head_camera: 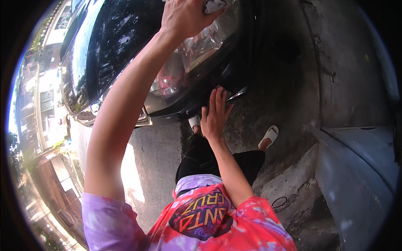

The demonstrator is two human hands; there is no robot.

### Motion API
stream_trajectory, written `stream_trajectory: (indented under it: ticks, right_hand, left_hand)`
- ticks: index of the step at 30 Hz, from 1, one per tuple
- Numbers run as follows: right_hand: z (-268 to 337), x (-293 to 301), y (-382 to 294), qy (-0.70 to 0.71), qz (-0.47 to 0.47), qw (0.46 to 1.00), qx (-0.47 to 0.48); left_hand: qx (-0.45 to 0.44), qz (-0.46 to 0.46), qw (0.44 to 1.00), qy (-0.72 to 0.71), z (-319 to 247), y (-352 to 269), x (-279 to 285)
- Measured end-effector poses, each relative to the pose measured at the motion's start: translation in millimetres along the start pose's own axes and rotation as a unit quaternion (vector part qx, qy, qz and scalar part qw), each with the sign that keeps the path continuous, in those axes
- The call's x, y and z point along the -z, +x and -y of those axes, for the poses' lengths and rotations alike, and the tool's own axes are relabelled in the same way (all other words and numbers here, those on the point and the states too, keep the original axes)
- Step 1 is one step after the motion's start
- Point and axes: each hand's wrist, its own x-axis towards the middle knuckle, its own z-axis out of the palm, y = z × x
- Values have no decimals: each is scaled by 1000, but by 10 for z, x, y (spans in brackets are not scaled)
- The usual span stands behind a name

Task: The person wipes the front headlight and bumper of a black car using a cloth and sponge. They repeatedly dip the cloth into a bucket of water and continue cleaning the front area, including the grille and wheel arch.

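Note:
My left hand (185,15) reaches to the top of the view, over the headlight (201,47) of a black car. Its fingers are closed on a wadded whitish cloth (214,5), partly cut off by the picture's edge. Lower down, my right hand (215,114) lies with fingers extended and the thumb apart against the dark front bumper (194,105). I see nothing held in it. A bright trim piece (238,93) lies just right of its fingertips. The glossy hood (116,40) spreads out to the left of my left forearm.
My feet, in pale slides (270,135), stand on a concrete floor (157,147). A grey metal panel (355,169) rises at the right, and a thin loop of cord or wire (279,202) lies near it. Sunlit buildings (47,103) are off to the left.

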Motion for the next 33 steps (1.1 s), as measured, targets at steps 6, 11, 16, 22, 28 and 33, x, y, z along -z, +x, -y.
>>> stream_trajectory:
  ticks: [6,11,16,22,28,33]
  right_hand:
    - [-254,517,1389,-17,-67,998,-11]
    - [6,35,-71,-44,41,998,18]
    - [-261,491,1269,64,-42,997,-2]
    - [-67,-56,204,16,14,1000,14]
    - [-204,229,881,22,-36,999,19]
    - [-846,507,1774,263,-72,962,3]
  left_hand:
    - [-4,0,1000,-7,-39,-27,-2]
    - [-15,-8,1000,-14,2,5,10]
    - [-15,-15,1000,-12,-10,13,3]
    - [-4,2,1000,-15,6,8,46]
    - [6,7,1000,-6,23,-88,77]
    - [19,35,999,-30,-83,19,5]
